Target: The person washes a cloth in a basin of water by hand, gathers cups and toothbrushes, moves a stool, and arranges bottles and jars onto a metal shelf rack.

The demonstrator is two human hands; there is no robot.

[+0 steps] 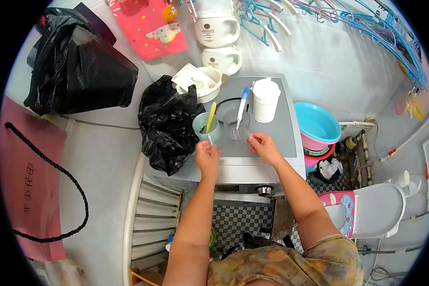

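Though blurry, hands (208, 159) forward, seemingly at cups (202, 133).

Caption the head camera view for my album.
Left hand at a green cup, right hand at a clear cup, side by side on a grey countertop near a white canister.

Blotchy top (286, 262), olive, orange and brown, short right sleeve (332, 250), 2 bare forearms (295, 190)

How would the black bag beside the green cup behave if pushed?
Probably floppy: the black bag is thin, deeply crumpled plastic, so it would likely fold before moving as one. It may slip off the grey top, since part already hangs past the edge. Weight can't be judged; its contents are hidden.
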